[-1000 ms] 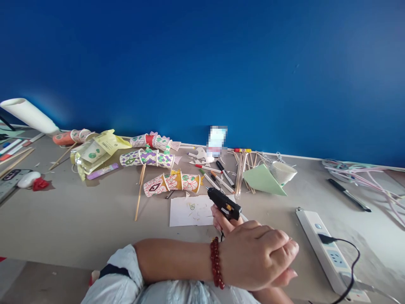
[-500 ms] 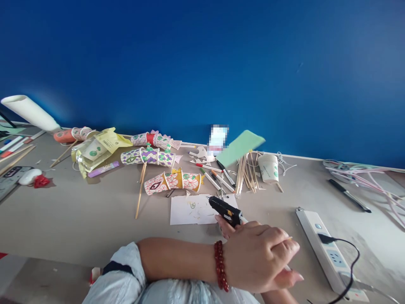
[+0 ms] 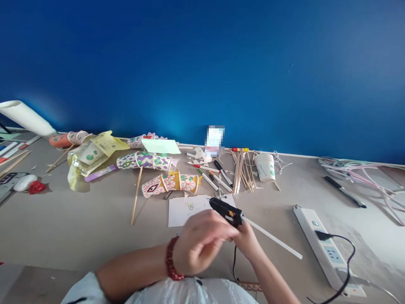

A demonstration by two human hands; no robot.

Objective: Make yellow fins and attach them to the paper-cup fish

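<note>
My right hand is closed round the handle of a black glue gun, whose nozzle points left over a white paper sheet. A long clear glue stick sticks out of the gun's back end. My left hand, a red bead bracelet on its wrist, is close to the gun's handle. Its fingers are blurred and half bent, with no object visible in them; whether they touch my right hand I cannot tell. Beyond the sheet lies a fish made of decorated paper cups.
Two more cup fish lie behind, one partly covered by a pale green card. Markers, wooden sticks and stacked paper cups are along the back. A power strip with a black cord stands at right.
My left hand has come away from the glue stick and moved left, leaving the stick in view. The green card has travelled left from near the paper cups to the cup fish.
</note>
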